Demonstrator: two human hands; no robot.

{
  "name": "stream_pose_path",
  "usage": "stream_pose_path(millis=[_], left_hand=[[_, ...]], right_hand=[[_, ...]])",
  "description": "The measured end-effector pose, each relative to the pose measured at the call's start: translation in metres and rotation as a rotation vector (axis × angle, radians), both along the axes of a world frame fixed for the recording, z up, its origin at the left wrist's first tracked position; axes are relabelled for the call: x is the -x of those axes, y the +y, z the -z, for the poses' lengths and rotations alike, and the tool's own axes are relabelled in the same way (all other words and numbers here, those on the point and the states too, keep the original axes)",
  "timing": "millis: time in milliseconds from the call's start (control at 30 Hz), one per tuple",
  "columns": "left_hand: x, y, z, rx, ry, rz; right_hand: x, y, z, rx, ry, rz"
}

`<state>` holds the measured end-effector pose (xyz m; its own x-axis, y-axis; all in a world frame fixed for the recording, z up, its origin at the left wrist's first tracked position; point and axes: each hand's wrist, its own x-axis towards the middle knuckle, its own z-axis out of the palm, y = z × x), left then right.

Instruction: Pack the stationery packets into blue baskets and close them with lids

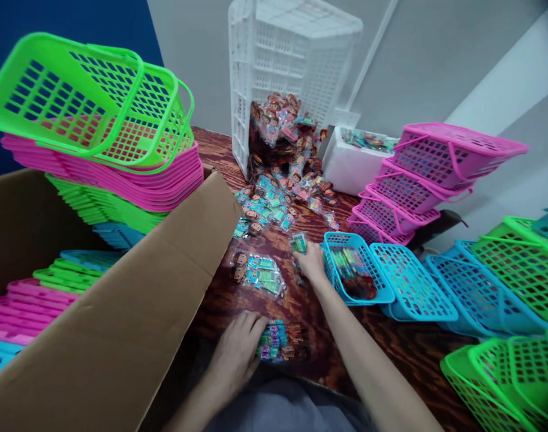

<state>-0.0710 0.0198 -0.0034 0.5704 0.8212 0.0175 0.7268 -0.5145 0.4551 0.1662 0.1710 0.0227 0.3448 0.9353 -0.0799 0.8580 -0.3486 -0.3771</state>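
Near the table's front edge, my left hand (pixel 243 336) has its fingers curled against the left end of a row of overlapping clear packets (pixel 280 341) with printed figures. The thumb is hidden. Farther forward, my right hand (pixel 310 262) pinches a small clear packet (pixel 298 243) with green and blue contents, just left of a blue plastic basket (pixel 382 294). Inside that basket lie several packets (pixel 349 262). More figure packets (pixel 258 273) lie flat between my hands and the heap (pixel 274 201) behind them.
A white crate (pixel 240 90) lies on its side, spilling packets at the back. A cardboard box (pixel 166 288) holding stacked baskets (pixel 152 174) fills the left. Pink baskets (pixel 431 162), a lidded blue basket (pixel 413 282) and green baskets (pixel 503 372) line the right, near a white foam box (pixel 346 159).
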Motion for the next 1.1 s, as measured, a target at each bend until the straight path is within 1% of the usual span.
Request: stream_pose_path(millis=[100, 133, 200, 300, 433, 500, 600, 667, 733, 767, 833, 900, 933, 1000, 1067, 1100], left_hand=[[0.001, -0.001, 0.003, -0.007, -0.004, -0.017], [0.001, -0.001, 0.004, -0.006, -0.005, -0.023], [0.0, 0.0, 0.004, 0.003, -0.009, -0.027], [-0.001, 0.0, 0.001, 0.02, -0.026, -0.016], [-0.001, 0.0, -0.002, 0.043, -0.037, -0.014], [0.0, 0.0, -0.002, 0.051, -0.046, -0.018], [0.0, 0.001, -0.003, 0.06, -0.055, -0.009], [-0.001, 0.001, -0.004, 0.077, -0.042, -0.007], [-0.002, 0.001, -0.008, 0.102, -0.023, -0.011], [-0.002, 0.001, -0.01, 0.112, -0.017, -0.012], [-0.003, 0.001, -0.015, 0.129, -0.009, -0.008], [-0.003, 0.001, -0.02, 0.14, -0.002, -0.007], [-0.003, 0.001, -0.021, 0.142, 0.0, -0.008], [-0.003, 0.001, -0.021, 0.147, -0.004, -0.004], [-0.003, 0.001, -0.02, 0.144, -0.018, 0.0], [-0.002, 0.001, -0.019, 0.14, -0.024, 0.002]], right_hand=[[0.011, 0.02, 0.003, 0.047, -0.077, 0.086], [0.014, 0.022, 0.005, 0.064, -0.096, 0.082], [0.019, 0.02, 0.007, 0.087, -0.127, 0.023], [0.019, 0.007, 0.004, 0.122, -0.16, -0.112], [0.008, -0.013, -0.01, 0.174, -0.197, -0.244], [0.005, -0.024, -0.019, 0.167, -0.216, -0.293], [0.009, -0.044, -0.028, 0.121, -0.25, -0.359], [0.015, -0.057, -0.028, 0.111, -0.264, -0.43], [0.018, -0.068, -0.024, 0.112, -0.237, -0.482], [0.018, -0.072, -0.02, 0.119, -0.202, -0.485], [0.013, -0.076, -0.011, 0.159, -0.081, -0.442], [0.006, -0.078, -0.002, 0.195, 0.105, -0.382], [0.002, -0.078, 0.002, 0.185, 0.229, -0.361], [-0.004, -0.08, 0.007, 0.106, 0.533, -0.334], [-0.008, -0.084, 0.008, 0.04, 0.858, -0.31], [-0.009, -0.086, 0.008, 0.034, 1.004, -0.284]])
